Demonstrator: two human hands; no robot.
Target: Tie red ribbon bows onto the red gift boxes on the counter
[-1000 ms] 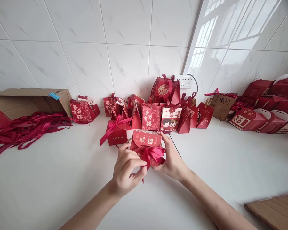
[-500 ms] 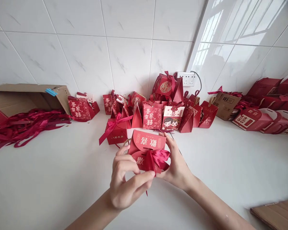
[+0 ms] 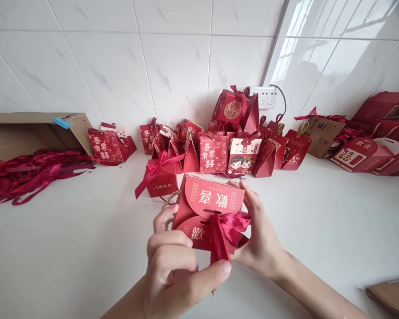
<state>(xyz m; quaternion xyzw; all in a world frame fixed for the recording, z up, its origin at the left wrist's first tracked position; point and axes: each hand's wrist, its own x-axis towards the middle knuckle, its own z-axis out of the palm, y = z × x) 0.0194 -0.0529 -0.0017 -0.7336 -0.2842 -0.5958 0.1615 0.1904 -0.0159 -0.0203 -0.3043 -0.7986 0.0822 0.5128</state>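
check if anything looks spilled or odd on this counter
At the left, crimson satin ribbons lie in a loose tangle, spilling out of the open brown cardboard box onto the white counter, which looks untidy.

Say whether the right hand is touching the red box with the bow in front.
Touching. The head view shows it: the right hand holds the red box, its fingers curled round the far right corner.

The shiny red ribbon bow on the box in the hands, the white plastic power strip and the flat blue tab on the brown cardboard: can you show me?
Shiny red ribbon bow [image 3: 234,227], head view: its right-hand loop.
White plastic power strip [image 3: 265,98], head view: its front.
Flat blue tab [image 3: 62,122], head view: its middle.
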